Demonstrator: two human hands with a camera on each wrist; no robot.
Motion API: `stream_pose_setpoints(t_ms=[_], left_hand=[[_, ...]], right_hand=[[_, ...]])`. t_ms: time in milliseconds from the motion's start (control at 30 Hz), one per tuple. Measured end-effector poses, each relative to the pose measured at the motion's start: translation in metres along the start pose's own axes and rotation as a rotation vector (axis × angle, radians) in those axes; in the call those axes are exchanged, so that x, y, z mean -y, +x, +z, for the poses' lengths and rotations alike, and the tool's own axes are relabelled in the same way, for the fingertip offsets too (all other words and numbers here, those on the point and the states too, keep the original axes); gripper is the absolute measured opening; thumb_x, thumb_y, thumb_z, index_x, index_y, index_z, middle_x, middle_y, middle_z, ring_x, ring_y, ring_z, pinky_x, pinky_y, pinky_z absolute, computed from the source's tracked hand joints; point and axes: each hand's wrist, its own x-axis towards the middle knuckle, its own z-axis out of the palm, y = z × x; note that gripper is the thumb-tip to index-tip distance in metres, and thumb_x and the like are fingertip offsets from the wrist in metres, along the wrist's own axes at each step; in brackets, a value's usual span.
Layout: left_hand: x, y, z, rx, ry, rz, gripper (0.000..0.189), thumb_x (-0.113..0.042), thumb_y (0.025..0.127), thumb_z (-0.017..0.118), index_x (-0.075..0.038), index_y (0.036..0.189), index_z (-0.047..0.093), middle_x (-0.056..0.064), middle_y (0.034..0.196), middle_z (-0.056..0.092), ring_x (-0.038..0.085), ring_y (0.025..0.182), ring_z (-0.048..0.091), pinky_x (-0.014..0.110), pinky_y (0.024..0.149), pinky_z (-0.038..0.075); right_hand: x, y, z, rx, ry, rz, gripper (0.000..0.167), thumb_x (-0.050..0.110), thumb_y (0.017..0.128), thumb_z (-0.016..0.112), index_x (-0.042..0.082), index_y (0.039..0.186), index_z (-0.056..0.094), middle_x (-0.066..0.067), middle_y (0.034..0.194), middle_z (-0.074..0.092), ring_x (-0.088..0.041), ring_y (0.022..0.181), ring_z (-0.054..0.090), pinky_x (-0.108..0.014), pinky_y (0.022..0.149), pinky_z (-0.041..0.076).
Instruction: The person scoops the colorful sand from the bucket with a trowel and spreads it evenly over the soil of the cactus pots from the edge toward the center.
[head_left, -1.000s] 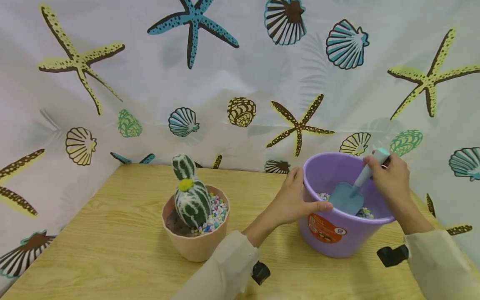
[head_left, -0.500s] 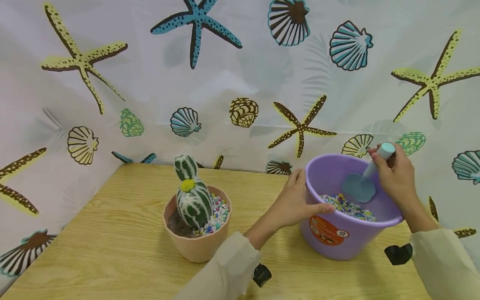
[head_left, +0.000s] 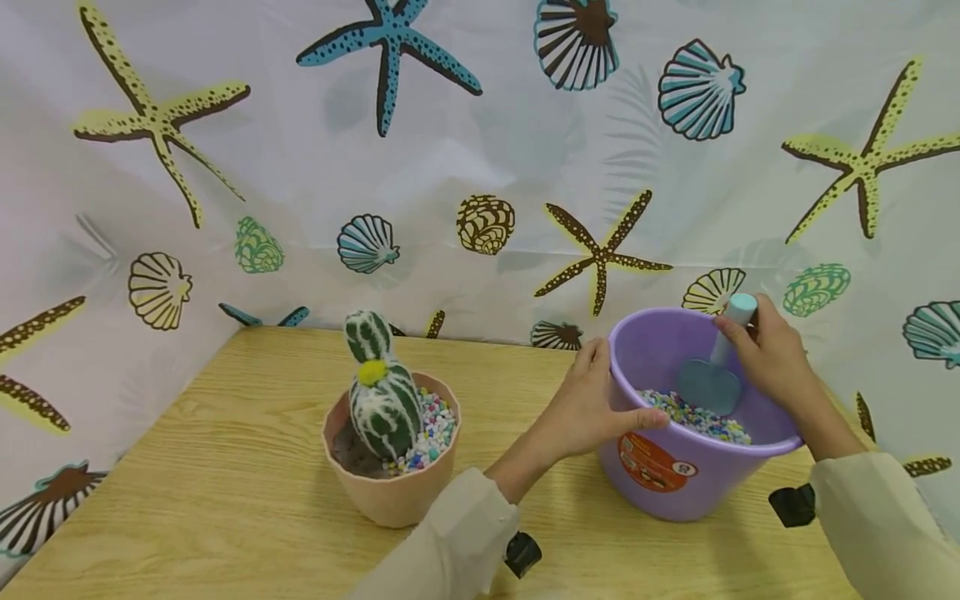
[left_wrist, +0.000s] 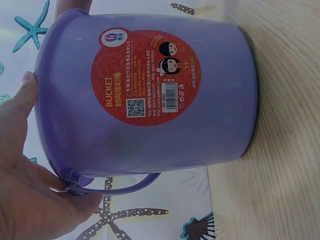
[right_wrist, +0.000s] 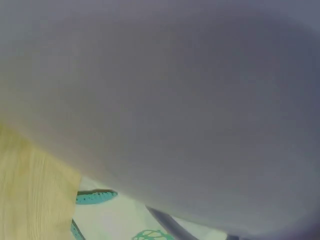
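Observation:
A purple bucket [head_left: 663, 487] stands on the wooden table at right, small coloured pebbles [head_left: 693, 419] lying inside. My left hand [head_left: 581, 408] grips its left rim, thumb over the near edge and fingers on the outside. In the left wrist view the bucket [left_wrist: 165, 145] shows a red label, and that hand [left_wrist: 30, 190] is by the handle's joint. My right hand [head_left: 776, 354] holds a light blue toy shovel [head_left: 708, 385] by its handle, blade down inside the bucket over the pebbles. The bucket wall [right_wrist: 165, 110] fills most of the right wrist view, hiding that hand.
Left of the bucket stands a peach flowerpot [head_left: 393, 500] with a green-and-white cactus [head_left: 386, 417] bearing a yellow flower. Coloured pebbles [head_left: 433, 429] cover its right side, dark soil its left. A patterned cloth [head_left: 480, 150] rises behind the table [head_left: 210, 467].
The shovel has moved from low by the front rim up toward the right wall, then a little left and down, uncovering the pebbles. My left hand keeps its hold on the rim.

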Motion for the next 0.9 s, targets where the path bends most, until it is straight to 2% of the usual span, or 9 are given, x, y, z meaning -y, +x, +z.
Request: stream_pose_setpoints(t_ms=[100,233,300,367,433,500,633,767,900], left_hand=[[0.0,0.0,0.0,0.0,-0.002,-0.006,0.108,-0.048,0.074,0.079,-0.012,0.153,0.015,0.008,0.151,0.026,0.024,0.132,0.039,0.045,0.107,0.038],[0.001,0.0,0.001,-0.013,-0.005,-0.002,0.108,-0.048,0.073,0.079,-0.013,0.153,0.015,0.008,0.152,0.025,0.024,0.132,0.039,0.045,0.107,0.039],[0.002,0.0,0.001,-0.017,-0.004,-0.001,0.108,-0.048,0.073,0.079,-0.013,0.153,0.015,0.008,0.152,0.024,0.024,0.131,0.039,0.045,0.106,0.039],[0.002,0.0,0.002,-0.018,-0.004,-0.003,0.109,-0.048,0.073,0.079,-0.013,0.153,0.015,0.008,0.152,0.024,0.024,0.131,0.039,0.045,0.106,0.039],[0.002,0.0,0.002,-0.019,-0.001,-0.002,0.109,-0.048,0.073,0.079,-0.013,0.153,0.015,0.008,0.152,0.025,0.024,0.131,0.04,0.045,0.106,0.039],[0.002,0.0,0.002,-0.017,-0.002,-0.005,0.109,-0.047,0.073,0.08,-0.014,0.154,0.015,0.008,0.152,0.024,0.024,0.132,0.039,0.045,0.107,0.039],[0.001,0.0,0.004,-0.018,-0.005,0.004,0.109,-0.047,0.073,0.08,-0.015,0.154,0.015,0.008,0.151,0.026,0.024,0.13,0.041,0.044,0.106,0.039],[0.001,-0.001,0.006,-0.02,-0.006,0.008,0.109,-0.047,0.072,0.08,-0.015,0.154,0.015,0.008,0.15,0.028,0.024,0.129,0.042,0.044,0.106,0.04],[0.001,0.0,0.006,-0.024,-0.013,0.009,0.108,-0.047,0.072,0.081,-0.016,0.153,0.017,0.008,0.15,0.028,0.023,0.128,0.043,0.044,0.105,0.04]], right_hand=[[0.0,-0.001,0.0,-0.007,-0.017,0.036,0.032,0.02,0.101,0.045,-0.01,0.113,0.04,-0.035,0.109,0.059,-0.053,0.109,0.054,-0.062,0.086,0.044],[0.0,-0.003,-0.002,-0.023,-0.04,0.073,0.034,0.023,0.103,0.041,-0.009,0.111,0.042,-0.031,0.101,0.063,-0.046,0.1,0.06,-0.05,0.077,0.046],[0.0,-0.004,-0.003,-0.022,-0.042,0.094,0.036,0.026,0.103,0.04,-0.008,0.112,0.044,-0.029,0.1,0.065,-0.033,0.09,0.064,-0.04,0.074,0.047],[0.0,-0.004,-0.004,-0.023,-0.036,0.109,0.037,0.028,0.102,0.041,-0.008,0.113,0.044,-0.028,0.1,0.066,-0.013,0.08,0.063,-0.026,0.07,0.047],[0.0,-0.004,-0.005,-0.028,-0.031,0.126,0.037,0.028,0.102,0.041,-0.007,0.113,0.045,-0.026,0.098,0.067,0.005,0.073,0.056,-0.015,0.065,0.043],[-0.001,-0.005,-0.006,-0.028,-0.004,0.145,0.037,0.029,0.102,0.041,-0.006,0.113,0.046,-0.025,0.096,0.068,0.014,0.068,0.05,-0.009,0.061,0.042],[-0.004,-0.005,-0.009,0.002,0.09,0.187,0.039,0.029,0.102,0.04,-0.008,0.115,0.043,-0.005,0.082,0.069,0.014,0.066,0.055,-0.009,0.06,0.048],[-0.005,-0.006,-0.011,0.095,0.225,0.222,0.043,0.029,0.104,0.035,-0.011,0.118,0.038,0.016,0.075,0.061,0.008,0.068,0.06,-0.014,0.062,0.053],[-0.006,-0.004,-0.012,0.177,0.318,0.242,0.043,0.029,0.104,0.032,-0.012,0.117,0.037,0.015,0.075,0.06,0.004,0.07,0.064,-0.017,0.064,0.055]])
